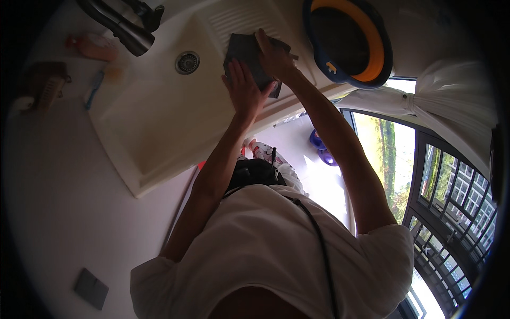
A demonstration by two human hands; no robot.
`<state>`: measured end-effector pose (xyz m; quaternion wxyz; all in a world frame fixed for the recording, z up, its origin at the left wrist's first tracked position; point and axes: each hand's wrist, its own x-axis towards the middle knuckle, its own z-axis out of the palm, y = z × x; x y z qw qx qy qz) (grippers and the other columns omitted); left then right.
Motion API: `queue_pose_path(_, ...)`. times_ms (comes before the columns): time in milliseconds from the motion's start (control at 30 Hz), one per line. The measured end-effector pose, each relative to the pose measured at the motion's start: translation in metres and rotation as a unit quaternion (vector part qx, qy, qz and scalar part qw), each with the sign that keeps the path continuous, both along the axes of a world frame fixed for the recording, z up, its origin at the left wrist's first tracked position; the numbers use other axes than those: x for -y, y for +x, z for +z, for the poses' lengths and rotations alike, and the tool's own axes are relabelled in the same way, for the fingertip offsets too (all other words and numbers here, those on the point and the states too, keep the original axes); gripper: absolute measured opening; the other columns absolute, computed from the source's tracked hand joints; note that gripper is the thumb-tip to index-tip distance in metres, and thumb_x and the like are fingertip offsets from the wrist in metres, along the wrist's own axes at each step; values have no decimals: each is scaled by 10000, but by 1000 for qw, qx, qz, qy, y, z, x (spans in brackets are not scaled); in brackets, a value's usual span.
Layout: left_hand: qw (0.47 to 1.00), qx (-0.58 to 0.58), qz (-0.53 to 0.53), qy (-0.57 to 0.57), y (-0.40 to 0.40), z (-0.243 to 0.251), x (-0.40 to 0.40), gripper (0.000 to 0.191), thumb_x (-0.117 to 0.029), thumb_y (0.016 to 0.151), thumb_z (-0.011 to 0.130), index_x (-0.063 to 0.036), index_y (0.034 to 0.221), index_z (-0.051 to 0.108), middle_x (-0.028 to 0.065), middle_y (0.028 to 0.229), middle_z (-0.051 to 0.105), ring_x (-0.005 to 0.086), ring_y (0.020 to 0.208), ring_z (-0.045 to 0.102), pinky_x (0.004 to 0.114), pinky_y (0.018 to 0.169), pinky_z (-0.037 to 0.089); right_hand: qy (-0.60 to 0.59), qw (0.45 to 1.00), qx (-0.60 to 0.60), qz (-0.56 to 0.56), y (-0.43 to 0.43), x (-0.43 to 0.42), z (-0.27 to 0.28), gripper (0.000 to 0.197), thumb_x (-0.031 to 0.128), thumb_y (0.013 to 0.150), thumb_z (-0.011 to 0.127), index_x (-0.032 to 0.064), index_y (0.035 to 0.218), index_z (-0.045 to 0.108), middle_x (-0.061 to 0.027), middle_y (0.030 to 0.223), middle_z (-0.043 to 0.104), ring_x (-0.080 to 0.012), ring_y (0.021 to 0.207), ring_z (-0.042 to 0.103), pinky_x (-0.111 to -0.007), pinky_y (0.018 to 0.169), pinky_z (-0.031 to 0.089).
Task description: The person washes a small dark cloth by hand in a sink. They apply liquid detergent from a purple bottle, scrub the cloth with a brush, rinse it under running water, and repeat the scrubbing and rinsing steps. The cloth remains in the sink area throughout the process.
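Observation:
A folded dark grey cloth item (245, 50) lies over the ribbed washboard part (235, 18) of a cream laundry sink (167, 119). My left hand (247, 91) rests flat on its near side, thumb spread from the fingers. On the cloth's right part, my right hand (277, 60) grips it, one finger stretched forward over the top. The remaining right fingers are mostly hidden. To the left of the cloth is the metal drain (187, 62), uncovered in the basin floor.
A dark faucet (131, 38) reaches over the basin from the upper left. A dark blue and orange tub (374, 56) stands to the right. A blue-handled brush (95, 89) and a pinkish bottle (93, 46) lie left of the sink. A white curtain (446, 91) hangs by the window.

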<state>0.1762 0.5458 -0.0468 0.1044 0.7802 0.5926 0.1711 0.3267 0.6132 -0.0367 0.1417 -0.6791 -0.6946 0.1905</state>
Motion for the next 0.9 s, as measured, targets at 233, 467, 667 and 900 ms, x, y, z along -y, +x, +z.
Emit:
queue_pose_path(233,996,-77,12,-39,3,2,0,1189,-715,795,692,83,1558,250,290,1644,214,393,1547,193,684,1169,210,156,971,-1,181,13,36,4,508,199,946,598,40,1416,485,-307,1350,573,-431,1159,638,-468,899,560)
queue_pose_path(467,996,-33,27,-78,-1,10,3,1212,-733,784,686,73,1569,234,287,1652,196,392,1555,166,697,1165,210,-132,991,10,-25,-46,4,28,430,202,993,499,19,1382,477,-277,1288,609,-480,1041,673,-517,888,561)
queue_pose_path(667,999,0,30,-30,7,-2,4,1212,-740,772,689,74,1558,258,269,1657,194,385,1551,177,709,1158,208,-1,980,104,170,6,-55,-26,713,230,909,623,50,1523,309,-301,1218,631,-486,1057,662,-496,871,557)
queue_pose_path(900,999,-14,37,-20,-2,3,11,1142,-699,700,764,-70,1563,359,300,1621,255,434,1531,203,729,1139,208,-220,975,12,-27,-13,79,65,727,304,946,576,232,1582,231,-314,1073,702,-454,1041,697,-562,886,551)
